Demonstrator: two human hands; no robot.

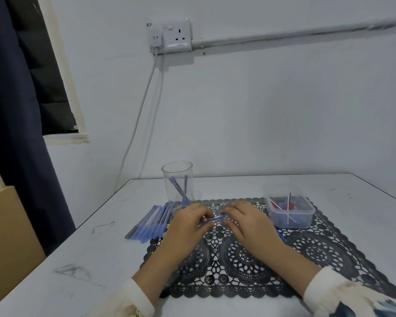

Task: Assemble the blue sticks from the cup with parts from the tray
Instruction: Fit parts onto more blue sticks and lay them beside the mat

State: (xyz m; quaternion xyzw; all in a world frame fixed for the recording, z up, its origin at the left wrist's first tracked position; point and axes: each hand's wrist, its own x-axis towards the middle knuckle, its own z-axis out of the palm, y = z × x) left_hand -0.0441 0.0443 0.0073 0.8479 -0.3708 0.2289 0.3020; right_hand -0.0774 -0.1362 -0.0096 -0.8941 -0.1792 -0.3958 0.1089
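Observation:
Both hands meet over the black lace mat [318, 250], holding one blue stick [213, 218] between them. My left hand [188, 223] grips its left end with curled fingers. My right hand [247, 223] pinches its right end. Behind the left hand stands a clear cup [177, 179] with a few blue sticks inside. A row of several blue sticks [149, 221] lies on the table to the left of the mat. At the mat's far right corner sits a clear plastic tray [289, 213] holding red and blue parts and thin white rods.
The white table [96, 255] reaches to a wall at the back. A white cable [137, 120] hangs from a wall socket down behind the table's far left corner. A brown box [7, 236] stands left of the table, beside a dark curtain.

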